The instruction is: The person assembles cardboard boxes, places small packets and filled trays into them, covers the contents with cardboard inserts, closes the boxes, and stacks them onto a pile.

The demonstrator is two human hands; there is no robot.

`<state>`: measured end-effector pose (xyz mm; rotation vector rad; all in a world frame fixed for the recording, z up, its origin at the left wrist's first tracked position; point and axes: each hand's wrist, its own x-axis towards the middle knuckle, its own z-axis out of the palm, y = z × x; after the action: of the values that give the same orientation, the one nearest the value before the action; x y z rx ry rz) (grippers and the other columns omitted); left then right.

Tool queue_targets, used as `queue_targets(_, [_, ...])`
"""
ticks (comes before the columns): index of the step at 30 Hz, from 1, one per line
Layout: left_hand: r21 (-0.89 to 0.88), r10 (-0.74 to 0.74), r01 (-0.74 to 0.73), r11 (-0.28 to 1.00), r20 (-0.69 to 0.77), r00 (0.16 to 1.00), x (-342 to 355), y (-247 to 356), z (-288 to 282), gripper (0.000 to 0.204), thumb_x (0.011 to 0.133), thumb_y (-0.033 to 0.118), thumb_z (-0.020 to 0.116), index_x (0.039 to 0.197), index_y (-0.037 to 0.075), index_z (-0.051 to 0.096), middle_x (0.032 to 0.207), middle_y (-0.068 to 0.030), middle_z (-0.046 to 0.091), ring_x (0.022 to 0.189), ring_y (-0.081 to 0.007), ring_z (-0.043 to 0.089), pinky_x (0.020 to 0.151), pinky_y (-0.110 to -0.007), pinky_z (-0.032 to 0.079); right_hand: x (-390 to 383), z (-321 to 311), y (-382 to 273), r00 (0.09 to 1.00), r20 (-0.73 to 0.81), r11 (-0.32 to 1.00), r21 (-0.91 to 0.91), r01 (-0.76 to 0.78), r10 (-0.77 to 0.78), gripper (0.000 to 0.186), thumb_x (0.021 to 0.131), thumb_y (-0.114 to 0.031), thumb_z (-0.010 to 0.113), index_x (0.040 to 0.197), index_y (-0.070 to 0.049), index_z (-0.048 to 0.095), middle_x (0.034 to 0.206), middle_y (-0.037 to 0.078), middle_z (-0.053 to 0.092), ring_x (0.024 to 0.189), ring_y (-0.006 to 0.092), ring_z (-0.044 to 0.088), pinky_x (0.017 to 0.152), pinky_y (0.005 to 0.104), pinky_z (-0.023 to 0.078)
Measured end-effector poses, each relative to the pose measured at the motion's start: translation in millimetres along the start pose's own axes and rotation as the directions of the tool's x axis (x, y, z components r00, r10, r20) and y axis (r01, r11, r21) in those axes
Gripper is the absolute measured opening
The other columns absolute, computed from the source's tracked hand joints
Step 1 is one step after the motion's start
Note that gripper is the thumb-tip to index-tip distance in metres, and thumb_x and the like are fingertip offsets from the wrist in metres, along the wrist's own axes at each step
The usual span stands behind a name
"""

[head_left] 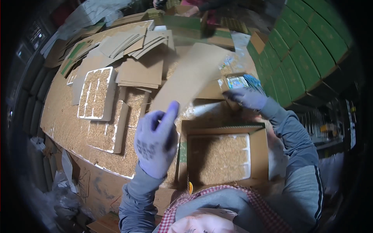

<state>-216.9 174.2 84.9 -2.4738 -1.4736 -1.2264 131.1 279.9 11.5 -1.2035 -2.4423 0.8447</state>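
My left hand (155, 139), in a lavender work glove, grips the near end of a flat brown cardboard sheet (192, 73), its index finger straight along the surface. The sheet is raised and tilted over the table. My right hand (248, 98), gloved too, has its fingers stretched leftward over the edge of a small cardboard box (211, 90); nothing shows in its grasp. Directly before me stands an open carton (264, 155), and inside lies a white foam tray (248, 149) filled with sawdust-like material.
Filled foam trays (97, 93) and stacked cardboard sheets (140, 72) lie on the sawdust-strewn table (62, 112) at left. Green cartons (303, 58) are piled high on the right. Across the table, another person's hand (190, 11) is at a green box (182, 25).
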Motion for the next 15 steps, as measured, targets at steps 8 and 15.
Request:
queue_targets(8, [-0.618,0.621,-0.129,0.775,0.709,0.334,-120,44,40,0.026,0.089,0.016,0.050,0.112,0.007,0.058,0.106,-0.0114,0.059,0.095,-0.0269,0.060,0.078,-0.035,0.050,-124,48,-162,0.881,-0.425,0.948,-0.307,0.077,-0.209,0.033,0.085,-0.013,0.057,0.117,-0.012,0.061,0.116,0.009,0.061,0.095,0.0236,0.062,0.085,0.0308,0.049])
queue_targets(15, [-0.521,-0.036,0.129,0.844,0.185,0.982,-107,89,11,0.054,0.092,0.028,0.048,0.132,-0.006,0.041,0.134,-0.0196,0.045,0.127,-0.0308,0.041,0.107,-0.040,0.031,-149,135,-121,0.973,-0.101,0.973,-0.125,0.196,-0.209,0.055,0.086,-0.046,0.058,0.123,-0.007,0.052,0.121,0.016,0.055,0.111,0.0316,0.052,0.092,0.0407,0.043])
